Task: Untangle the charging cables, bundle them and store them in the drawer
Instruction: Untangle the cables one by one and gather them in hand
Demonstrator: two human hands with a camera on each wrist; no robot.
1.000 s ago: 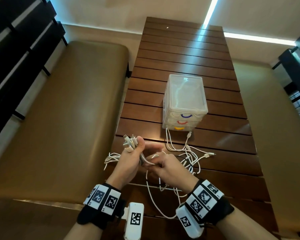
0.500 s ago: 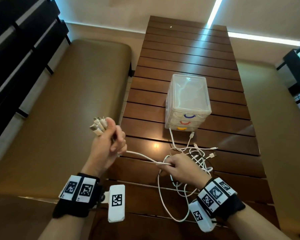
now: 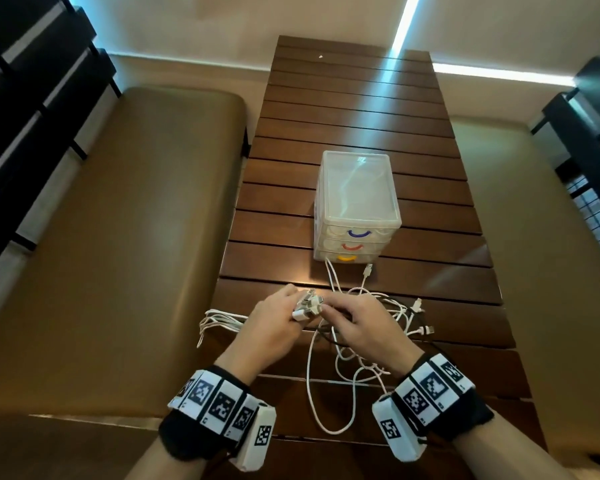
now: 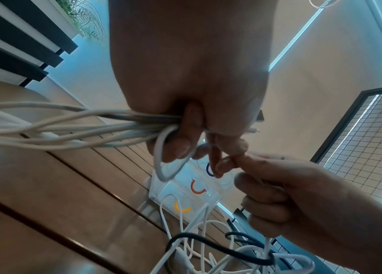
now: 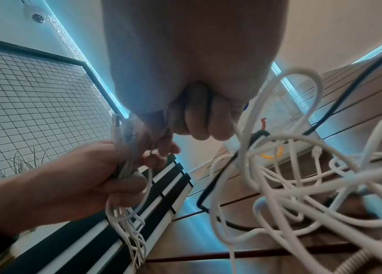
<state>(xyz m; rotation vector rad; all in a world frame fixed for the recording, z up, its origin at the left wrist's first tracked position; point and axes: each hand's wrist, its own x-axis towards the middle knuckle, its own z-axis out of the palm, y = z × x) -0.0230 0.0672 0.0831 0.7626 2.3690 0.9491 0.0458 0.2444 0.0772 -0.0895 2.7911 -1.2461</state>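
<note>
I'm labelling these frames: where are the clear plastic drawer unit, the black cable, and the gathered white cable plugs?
clear plastic drawer unit (image 3: 357,188): head view, its top panel.
black cable (image 4: 208,239): left wrist view, its curved loop.
gathered white cable plugs (image 3: 307,306): head view, the plug cluster.

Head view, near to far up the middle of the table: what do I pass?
Loose white cable loop → left hand holding gathered cable ends → yellow-handled drawer → red-handled drawer → blue-handled drawer.
</note>
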